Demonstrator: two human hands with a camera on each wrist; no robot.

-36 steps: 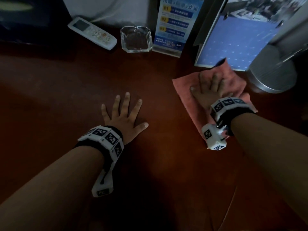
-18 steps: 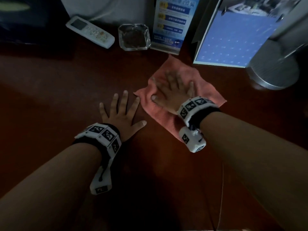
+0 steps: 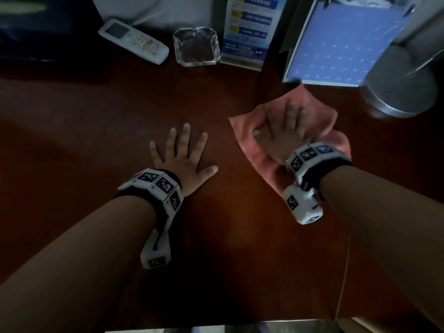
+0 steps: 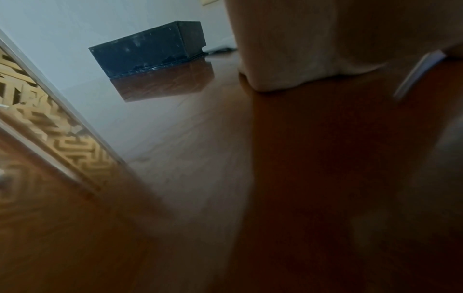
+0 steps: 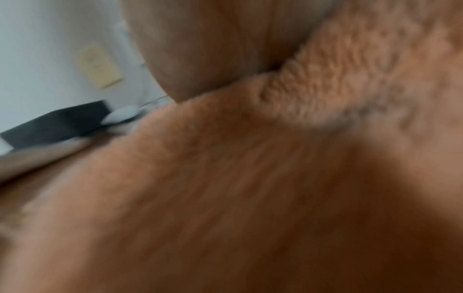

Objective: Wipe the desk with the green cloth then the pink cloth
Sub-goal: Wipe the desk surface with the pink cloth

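The pink cloth (image 3: 247, 133) lies spread on the dark wooden desk (image 3: 120, 121), right of centre. My right hand (image 3: 286, 131) presses flat on it, fingers straight and pointing away. The cloth (image 5: 225, 178) fills the blurred right wrist view under the palm. My left hand (image 3: 185, 155) rests flat on the bare desk to the left of the cloth, fingers spread, holding nothing. Its palm edge (image 4: 288, 49) touches the wood in the left wrist view. No green cloth is in view.
Along the back edge stand a white remote (image 3: 133, 40), a glass ashtray (image 3: 196, 46), a blue sign holder (image 3: 247, 32), a blue clipboard (image 3: 341, 49) and a round metal lamp base (image 3: 401, 85). A dark box (image 4: 150, 47) sits far left.
My right hand slid the pink cloth left toward my left hand, then back to the right. The left hand stayed flat in place.
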